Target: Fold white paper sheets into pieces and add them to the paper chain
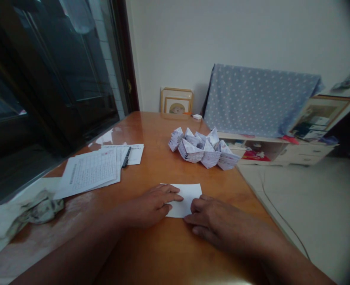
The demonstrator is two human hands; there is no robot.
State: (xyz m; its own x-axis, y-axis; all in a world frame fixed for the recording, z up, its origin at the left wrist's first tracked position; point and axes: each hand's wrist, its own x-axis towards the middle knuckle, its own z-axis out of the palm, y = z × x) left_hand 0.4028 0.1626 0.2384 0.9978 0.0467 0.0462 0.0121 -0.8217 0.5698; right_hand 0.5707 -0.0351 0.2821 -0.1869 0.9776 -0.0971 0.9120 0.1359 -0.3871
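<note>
Touching white paper [190, 193] with fingers [174, 196]; printed sheets [93, 171] seemingly illegible.

flat white paper rectangle [189, 192]: on brown wooden table [157, 166], near edge
folded white paper cluster [210, 157]: behind, rightward
printed white paper sheets [92, 168]: left, under slim black pen [126, 156]
</note>
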